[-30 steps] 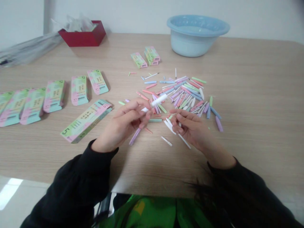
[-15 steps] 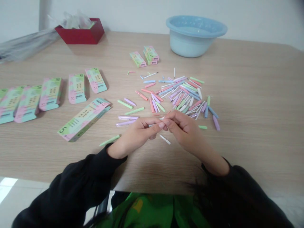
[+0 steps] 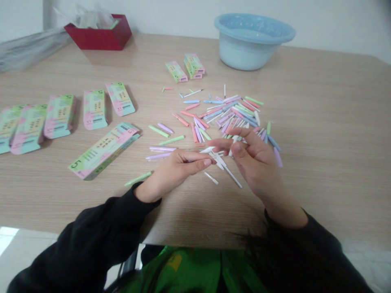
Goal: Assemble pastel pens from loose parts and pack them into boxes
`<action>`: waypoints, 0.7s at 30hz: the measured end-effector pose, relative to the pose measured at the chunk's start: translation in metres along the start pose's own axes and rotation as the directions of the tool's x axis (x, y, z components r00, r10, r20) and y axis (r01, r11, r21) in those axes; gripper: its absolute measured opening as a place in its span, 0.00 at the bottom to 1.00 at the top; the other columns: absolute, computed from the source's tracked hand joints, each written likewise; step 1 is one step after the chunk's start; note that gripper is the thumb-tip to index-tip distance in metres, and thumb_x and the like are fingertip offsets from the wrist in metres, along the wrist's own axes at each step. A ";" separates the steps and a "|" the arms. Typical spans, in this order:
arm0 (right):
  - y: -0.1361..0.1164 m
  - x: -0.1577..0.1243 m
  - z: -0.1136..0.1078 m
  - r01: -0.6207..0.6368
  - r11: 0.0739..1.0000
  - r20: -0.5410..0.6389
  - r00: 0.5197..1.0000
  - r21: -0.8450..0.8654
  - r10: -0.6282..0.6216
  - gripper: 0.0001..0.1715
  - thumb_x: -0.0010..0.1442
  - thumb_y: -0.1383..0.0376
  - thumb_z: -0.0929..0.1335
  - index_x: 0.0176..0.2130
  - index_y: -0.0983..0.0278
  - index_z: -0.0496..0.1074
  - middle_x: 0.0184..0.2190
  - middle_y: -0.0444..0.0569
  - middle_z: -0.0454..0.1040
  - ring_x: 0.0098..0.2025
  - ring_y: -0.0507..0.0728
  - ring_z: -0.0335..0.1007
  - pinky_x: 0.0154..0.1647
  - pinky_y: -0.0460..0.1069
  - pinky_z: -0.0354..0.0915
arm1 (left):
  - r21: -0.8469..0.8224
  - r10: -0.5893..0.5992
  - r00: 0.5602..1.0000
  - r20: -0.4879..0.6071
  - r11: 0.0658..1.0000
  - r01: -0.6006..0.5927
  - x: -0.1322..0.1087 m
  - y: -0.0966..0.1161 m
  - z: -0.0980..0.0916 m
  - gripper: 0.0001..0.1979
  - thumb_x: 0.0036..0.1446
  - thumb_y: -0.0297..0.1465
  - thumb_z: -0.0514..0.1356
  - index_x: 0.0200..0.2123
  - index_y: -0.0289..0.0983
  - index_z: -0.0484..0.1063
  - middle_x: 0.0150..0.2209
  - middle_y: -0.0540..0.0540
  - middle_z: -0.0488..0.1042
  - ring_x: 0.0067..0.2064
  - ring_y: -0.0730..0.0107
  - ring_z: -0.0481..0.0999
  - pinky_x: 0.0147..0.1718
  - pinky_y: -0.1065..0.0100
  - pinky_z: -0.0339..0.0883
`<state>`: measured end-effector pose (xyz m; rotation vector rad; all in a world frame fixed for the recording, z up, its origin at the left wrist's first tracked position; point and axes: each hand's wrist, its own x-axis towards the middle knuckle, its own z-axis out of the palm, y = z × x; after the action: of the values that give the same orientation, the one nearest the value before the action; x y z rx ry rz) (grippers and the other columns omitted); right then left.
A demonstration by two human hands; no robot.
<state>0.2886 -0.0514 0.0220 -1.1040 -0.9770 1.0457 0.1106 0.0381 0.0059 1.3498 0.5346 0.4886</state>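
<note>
My left hand [image 3: 180, 167] is closed on several white pen parts, among them a long thin white rod [image 3: 232, 177] that points down to the right and a white tapered piece [image 3: 207, 150] at the fingertips. Just to the right, my right hand [image 3: 256, 165] pinches a short white pen part [image 3: 233, 145] between thumb and fingers. Below the hands a clear-and-white tube [image 3: 211, 178] lies on the table. Behind them spreads a pile of pastel pen parts [image 3: 233, 112] in purple, green, blue, pink and white, partly hidden by my right fingers.
Open-ended pastel boxes [image 3: 59, 116] line the left, with a longer box [image 3: 104, 150] nearer me. Small stacked boxes [image 3: 194, 65] stand farther back. A blue basin [image 3: 249, 51] and a red tray [image 3: 100, 39] holding plastic bags sit at the far edge.
My hands, together before, have parted. The right hand has moved right with a white piece and its fingers have spread somewhat. White pen parts in my left hand now show.
</note>
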 end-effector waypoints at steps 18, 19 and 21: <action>-0.013 -0.002 -0.013 0.208 0.815 0.154 0.977 -0.540 -0.148 0.13 0.66 0.71 0.67 0.40 0.57 0.81 0.30 0.45 0.74 0.33 0.54 0.68 0.37 0.51 0.64 | 0.029 0.015 1.000 0.014 0.999 -0.015 -0.001 0.000 -0.006 0.06 0.61 0.33 0.68 0.39 0.41 0.87 0.39 0.46 0.86 0.43 0.65 0.82 0.49 0.68 0.72; -0.012 -0.002 -0.013 0.189 0.821 0.147 0.981 -0.540 -0.129 0.12 0.65 0.71 0.68 0.41 0.58 0.80 0.30 0.44 0.74 0.32 0.53 0.69 0.35 0.50 0.65 | 0.049 0.019 0.999 0.029 0.999 -0.021 -0.001 0.000 -0.007 0.07 0.61 0.33 0.68 0.40 0.41 0.86 0.39 0.46 0.86 0.43 0.65 0.82 0.49 0.67 0.72; -0.009 -0.004 -0.010 0.133 0.852 0.102 0.990 -0.506 -0.094 0.07 0.64 0.69 0.70 0.41 0.59 0.78 0.28 0.43 0.75 0.29 0.52 0.71 0.30 0.48 0.65 | 0.090 0.019 0.999 0.049 0.996 -0.023 -0.001 0.000 -0.007 0.08 0.62 0.34 0.67 0.42 0.40 0.86 0.40 0.46 0.86 0.43 0.64 0.82 0.48 0.66 0.72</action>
<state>0.2991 -0.0584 0.0284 -1.4255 -1.4161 0.7461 0.1059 0.0431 0.0049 1.4519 0.5081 0.4524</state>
